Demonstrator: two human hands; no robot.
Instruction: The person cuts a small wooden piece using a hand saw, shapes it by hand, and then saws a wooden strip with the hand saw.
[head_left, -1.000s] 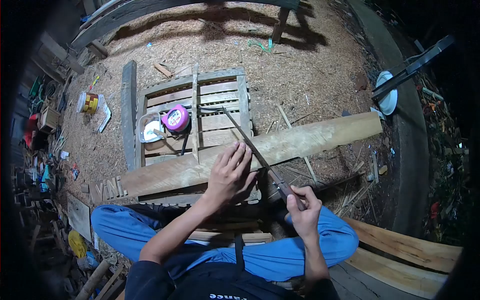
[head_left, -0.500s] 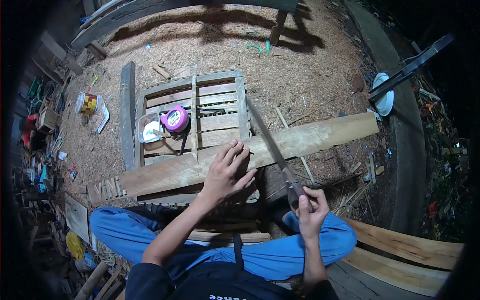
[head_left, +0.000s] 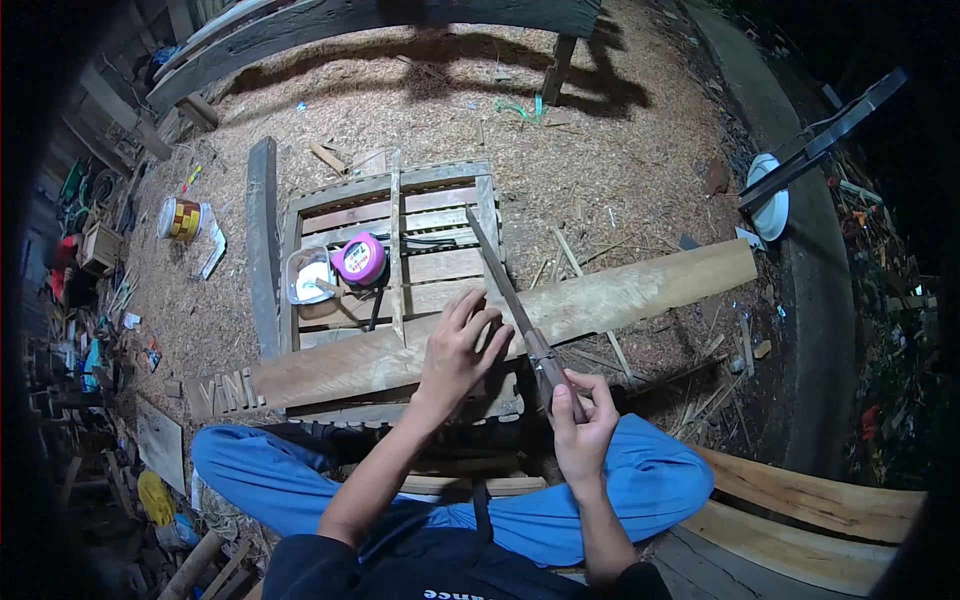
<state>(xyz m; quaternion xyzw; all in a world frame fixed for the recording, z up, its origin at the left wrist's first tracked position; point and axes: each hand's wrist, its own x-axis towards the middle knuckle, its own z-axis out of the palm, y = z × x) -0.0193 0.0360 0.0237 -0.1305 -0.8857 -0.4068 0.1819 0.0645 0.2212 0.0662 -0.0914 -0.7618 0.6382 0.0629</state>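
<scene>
A long pale wooden plank (head_left: 640, 290) lies across the slatted wooden frame (head_left: 483, 200), tilted up to the right. My left hand (head_left: 457, 350) is over the plank's middle, fingers apart and slightly bent, holding nothing. In my right hand (head_left: 585, 430), closed round the handle, is a machete (head_left: 505, 285) with a long, dark, narrow blade. Its blade crosses above the plank, just right of my left fingers, and points away from me. Whether it touches the wood I cannot tell. Several small wooden letter pieces (head_left: 235, 389) sit at the plank's left end.
On the frame are a pink tape measure (head_left: 359, 259), a plastic tub (head_left: 296, 290) with white contents and a thin wooden strip (head_left: 396, 220). A yellow-and-red container (head_left: 180, 220) stands left on the wood shavings. Planks (head_left: 810, 490) lie at right; a heavy beam (head_left: 380, 45) spans the back.
My right hand has swung the machete leftward, closer to my left hand. My left hand's fingers have drawn in and shifted slightly left. The view has moved a little.
</scene>
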